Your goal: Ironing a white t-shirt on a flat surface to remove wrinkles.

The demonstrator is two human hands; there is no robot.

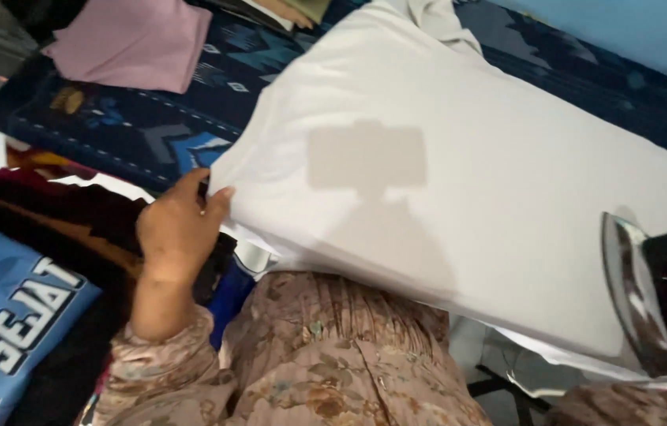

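Note:
A large white cloth lies spread flat over a dark blue patterned cover. My left hand pinches the cloth's near left corner, thumb and fingers closed on the edge. At the lower right stands an iron with a shiny metal soleplate and black body, tilted up on its end at the cloth's near edge. My right hand is almost wholly out of frame; only a sliver of skin shows beside the iron's handle, so its grip cannot be made out.
A folded pink cloth lies at the far left on the blue cover. A blue garment with white lettering and dark clothes are piled at my left. My floral sleeve and lap fill the bottom centre.

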